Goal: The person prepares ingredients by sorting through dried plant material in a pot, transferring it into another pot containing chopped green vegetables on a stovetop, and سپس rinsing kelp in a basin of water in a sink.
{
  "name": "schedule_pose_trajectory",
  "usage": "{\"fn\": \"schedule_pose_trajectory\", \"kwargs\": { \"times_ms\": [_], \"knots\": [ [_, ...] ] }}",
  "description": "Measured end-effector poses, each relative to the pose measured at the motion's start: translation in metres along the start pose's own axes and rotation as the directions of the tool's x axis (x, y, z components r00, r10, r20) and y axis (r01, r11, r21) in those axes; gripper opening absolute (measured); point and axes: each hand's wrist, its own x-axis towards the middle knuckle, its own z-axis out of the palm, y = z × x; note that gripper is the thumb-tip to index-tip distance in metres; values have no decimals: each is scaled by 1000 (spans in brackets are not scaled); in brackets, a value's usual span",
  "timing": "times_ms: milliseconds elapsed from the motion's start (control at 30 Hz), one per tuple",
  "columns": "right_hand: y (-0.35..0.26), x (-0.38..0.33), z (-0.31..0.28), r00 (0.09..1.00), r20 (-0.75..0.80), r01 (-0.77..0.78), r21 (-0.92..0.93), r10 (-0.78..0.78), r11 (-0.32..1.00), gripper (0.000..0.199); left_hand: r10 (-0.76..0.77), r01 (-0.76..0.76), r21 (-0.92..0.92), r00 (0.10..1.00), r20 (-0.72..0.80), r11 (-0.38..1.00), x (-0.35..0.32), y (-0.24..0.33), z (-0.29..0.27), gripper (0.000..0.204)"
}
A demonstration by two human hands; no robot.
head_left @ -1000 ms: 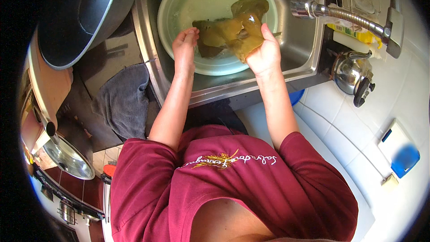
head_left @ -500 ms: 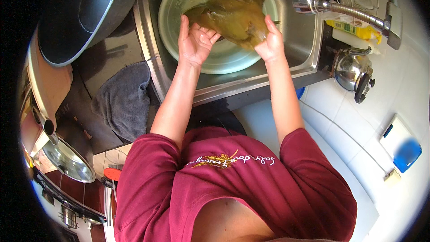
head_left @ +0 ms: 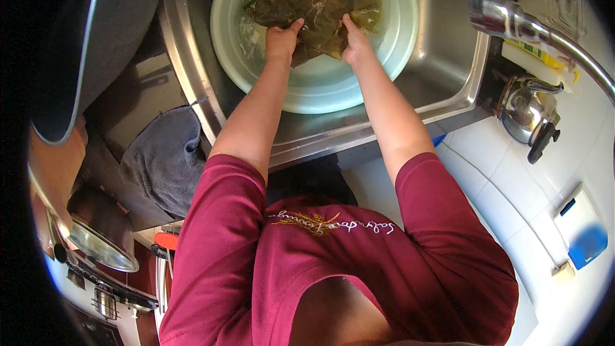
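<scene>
A wet, olive-brown sheet of kelp (head_left: 314, 6) lies spread and crumpled in the cloudy water of a pale green basin (head_left: 320, 104). At its near left edge my left hand (head_left: 282, 41) is closed on it, thumb on top and the other fingers hidden beneath. My right hand (head_left: 356, 43) pinches the near right edge in the same way, its fingers partly out of sight under the sheet. Between the two hands a fold of the kelp hangs toward me.
The basin stands in a steel sink (head_left: 442, 38). A flexible metal faucet (head_left: 512, 19) arches in from the right, near a steel kettle (head_left: 526, 109) and a yellow bottle (head_left: 544, 57). To the left are a dark grey cloth (head_left: 163, 160) and a large dark pan (head_left: 64, 45).
Both hands have lowered the kelp from above the basin down into the water and come closer together. The view has shifted slightly, so the basin looks larger.
</scene>
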Motion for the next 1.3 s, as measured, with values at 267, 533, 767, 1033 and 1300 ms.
{"fn": "schedule_pose_trajectory", "kwargs": {
  "times_ms": [267, 533, 767, 1033, 1300],
  "knots": [
    [-6, 8, -2, 994, 14, -108, 9, 108, 994, 55, 61, -75, 188, 995, 78, 979, 43, -22, 15, 64],
    [-47, -61, 3, 959, -272, -97, -65, 75, 993, 51, 165, 34, -482, 917, 364, 876, -4, -17, 0, 26],
    [-36, -136, -5, 573, 557, 668, -742, -602, -50, 63, 286, 39, -620, 863, 416, 784, -35, -26, -2, 28],
    [-20, -142, 8, 420, 714, 668, -661, -560, -342, 22, 332, 239, -789, 810, 484, 566, -34, -35, -9, 28],
    [-34, -180, 24, 232, 794, 755, -511, -561, -411, 9, 306, 345, -869, 835, 456, 354, -15, -43, 30, 28]
  ]
}}
